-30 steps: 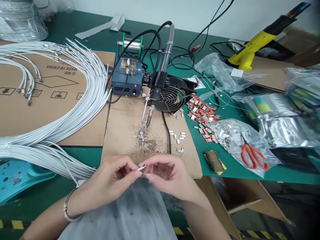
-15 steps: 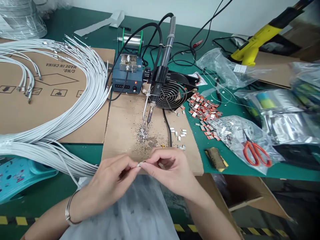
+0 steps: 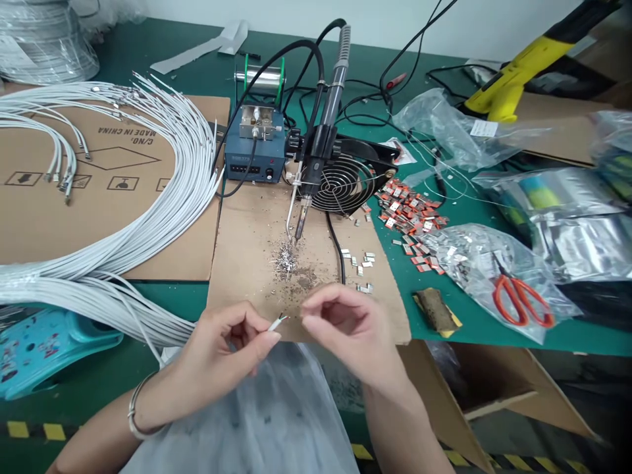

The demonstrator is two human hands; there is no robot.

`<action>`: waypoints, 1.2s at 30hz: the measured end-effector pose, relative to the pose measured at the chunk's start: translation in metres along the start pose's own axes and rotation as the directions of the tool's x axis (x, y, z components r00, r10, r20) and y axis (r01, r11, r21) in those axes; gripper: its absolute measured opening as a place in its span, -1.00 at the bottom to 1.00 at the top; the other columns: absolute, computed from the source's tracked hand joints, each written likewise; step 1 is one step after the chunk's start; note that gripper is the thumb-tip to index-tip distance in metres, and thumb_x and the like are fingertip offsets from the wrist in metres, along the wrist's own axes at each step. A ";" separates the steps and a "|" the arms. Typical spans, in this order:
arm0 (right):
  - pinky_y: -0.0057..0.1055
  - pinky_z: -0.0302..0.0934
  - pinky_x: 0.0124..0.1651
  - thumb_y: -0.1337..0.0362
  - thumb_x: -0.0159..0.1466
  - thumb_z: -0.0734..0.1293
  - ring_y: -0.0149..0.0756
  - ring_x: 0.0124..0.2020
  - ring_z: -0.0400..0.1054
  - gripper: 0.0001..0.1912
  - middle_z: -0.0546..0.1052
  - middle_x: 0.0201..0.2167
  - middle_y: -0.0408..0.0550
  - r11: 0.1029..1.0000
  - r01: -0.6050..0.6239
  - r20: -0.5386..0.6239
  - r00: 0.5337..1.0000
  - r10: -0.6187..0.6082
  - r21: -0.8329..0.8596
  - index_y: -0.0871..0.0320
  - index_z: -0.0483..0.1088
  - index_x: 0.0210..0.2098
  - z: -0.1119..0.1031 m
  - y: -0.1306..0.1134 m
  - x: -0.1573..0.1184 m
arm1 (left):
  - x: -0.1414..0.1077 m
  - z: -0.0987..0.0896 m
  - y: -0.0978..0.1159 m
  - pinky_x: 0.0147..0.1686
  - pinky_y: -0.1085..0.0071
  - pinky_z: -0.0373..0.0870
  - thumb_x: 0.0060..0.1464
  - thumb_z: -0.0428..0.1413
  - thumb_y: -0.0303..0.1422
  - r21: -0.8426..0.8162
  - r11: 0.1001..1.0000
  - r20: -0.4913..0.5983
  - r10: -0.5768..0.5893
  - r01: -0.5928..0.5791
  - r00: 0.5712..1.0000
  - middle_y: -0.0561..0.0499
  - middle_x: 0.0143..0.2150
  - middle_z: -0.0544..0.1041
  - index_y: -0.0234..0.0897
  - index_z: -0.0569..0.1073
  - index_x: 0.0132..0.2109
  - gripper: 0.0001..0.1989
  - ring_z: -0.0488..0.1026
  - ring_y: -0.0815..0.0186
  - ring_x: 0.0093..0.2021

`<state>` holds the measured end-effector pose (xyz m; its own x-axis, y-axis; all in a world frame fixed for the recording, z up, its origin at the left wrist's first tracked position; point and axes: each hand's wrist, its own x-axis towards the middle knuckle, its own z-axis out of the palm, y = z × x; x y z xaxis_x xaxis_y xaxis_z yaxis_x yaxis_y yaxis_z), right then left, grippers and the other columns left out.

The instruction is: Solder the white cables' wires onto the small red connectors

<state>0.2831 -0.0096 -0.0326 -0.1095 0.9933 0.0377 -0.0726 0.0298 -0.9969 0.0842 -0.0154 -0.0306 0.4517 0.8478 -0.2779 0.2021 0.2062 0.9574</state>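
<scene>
My left hand (image 3: 222,359) pinches a white cable end (image 3: 275,324) between thumb and forefinger, with thin coloured wires showing at its tip. Just right of that tip is my right hand (image 3: 350,329), its thumb and forefinger brought close together; whether something tiny is between them is too small to tell. Beyond both hands, a soldering iron (image 3: 323,125) hangs in its holder, tip down over a pile of solder bits (image 3: 285,260) on the cardboard. Small metal connectors (image 3: 360,263) lie on the cardboard to the right.
Left lies a large bundle of white cables (image 3: 182,191). Behind stand a blue solder station (image 3: 254,148), a solder spool (image 3: 264,78) and a black fan (image 3: 345,184). Right are orange-and-metal parts (image 3: 409,214), red-handled scissors (image 3: 521,299), plastic bags and a brown sponge (image 3: 437,311).
My right hand has moved off the cable end, leaving a gap, and the coloured wires now show. My left hand still holds the cable. The view has shifted slightly.
</scene>
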 end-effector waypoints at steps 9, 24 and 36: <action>-0.53 0.06 -0.54 0.45 0.07 0.39 -0.46 -0.56 0.20 -0.93 0.41 -0.59 -0.14 0.982 0.062 0.129 0.991 -0.040 -0.176 0.21 0.43 -0.49 0.014 -0.006 -0.003 | 0.000 0.008 0.000 -0.57 0.66 0.17 0.15 0.02 -0.30 0.213 0.968 0.005 0.132 -0.130 0.991 0.12 -0.57 0.37 -0.34 0.38 -0.41 -0.78 0.28 0.57 -0.58; -0.50 0.11 -0.48 0.35 0.13 0.37 -0.43 -0.51 0.19 -0.93 0.40 -0.50 -0.13 0.985 0.078 0.048 0.996 -0.071 -0.156 0.16 0.42 -0.35 0.007 0.005 -0.017 | -0.002 0.012 -0.009 -0.60 0.66 0.21 0.08 0.08 -0.24 0.045 0.999 -0.023 -0.003 0.004 1.000 0.11 -0.62 0.36 -0.33 0.36 -0.45 -0.75 0.31 0.53 -0.62; -0.35 0.11 -0.37 0.29 0.11 0.31 -0.12 -0.36 0.36 -0.75 0.51 -0.38 0.12 0.075 -0.732 -0.734 0.667 -0.123 -0.677 0.30 0.42 -0.24 -0.229 -0.022 -0.044 | 0.012 0.022 -0.011 -0.69 0.79 0.00 -0.39 0.34 -0.03 -0.472 0.862 -0.189 -0.301 0.182 0.935 0.18 -0.65 0.33 -0.33 0.32 -0.46 -0.49 0.07 0.71 -0.75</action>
<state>0.5161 -0.0280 -0.0277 0.6639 0.7415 0.0970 0.7463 -0.6487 -0.1489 0.1068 -0.0181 -0.0463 0.1972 0.8225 -0.5334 -0.1539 0.5633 0.8118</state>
